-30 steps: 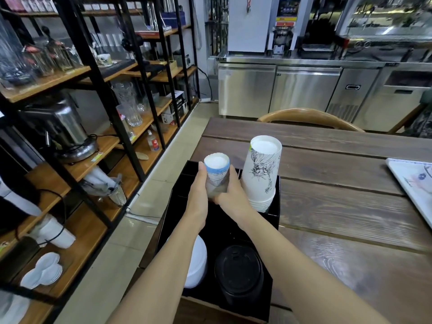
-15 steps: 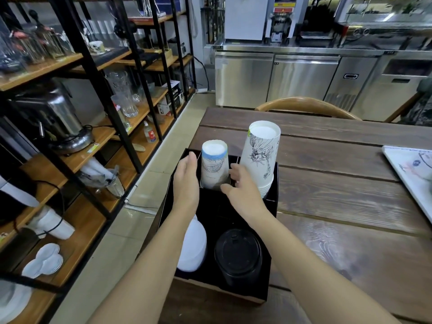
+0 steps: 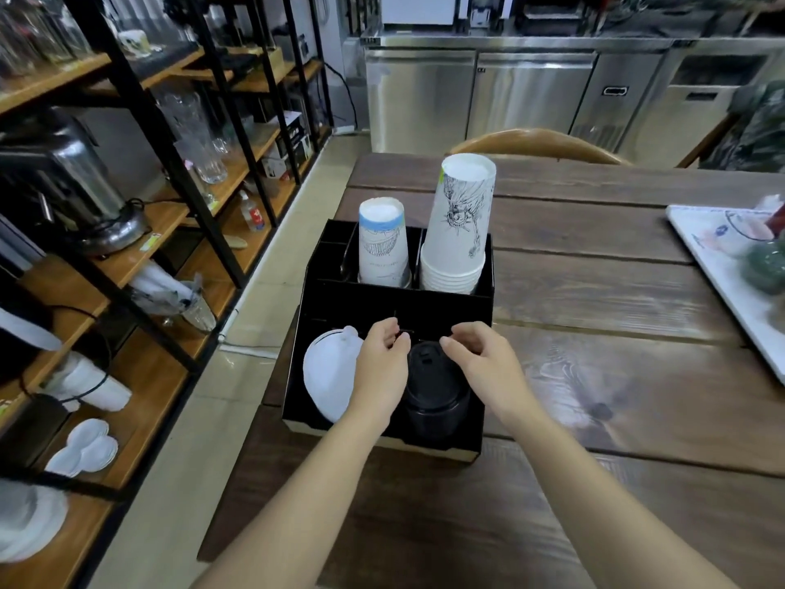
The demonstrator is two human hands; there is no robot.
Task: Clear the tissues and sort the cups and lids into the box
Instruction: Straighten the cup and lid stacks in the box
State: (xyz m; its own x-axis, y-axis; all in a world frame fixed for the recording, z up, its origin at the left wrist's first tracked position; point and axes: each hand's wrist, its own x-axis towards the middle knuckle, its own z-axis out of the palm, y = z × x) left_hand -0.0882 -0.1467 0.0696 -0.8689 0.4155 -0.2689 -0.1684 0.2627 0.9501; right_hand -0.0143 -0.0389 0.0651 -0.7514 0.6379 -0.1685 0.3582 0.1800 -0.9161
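White plastic lids (image 3: 329, 376), stacked on edge, sit just left of the left hand (image 3: 380, 367) in the near-left compartment of the black box (image 3: 382, 301); they look light, thin and slippery, best pinched by the rim. Both hands hover, fingers loosely curled and apart, holding nothing. Between them stands the black lid stack (image 3: 435, 391), likely light and somewhat flexible, easily toppled, so gripping both sides low down would suit. The right hand (image 3: 484, 365) flanks it. Beyond the fingertips, the small paper cups (image 3: 382, 244) and taller sleeve of cups (image 3: 461, 223) stand inverted; they would crush if squeezed.
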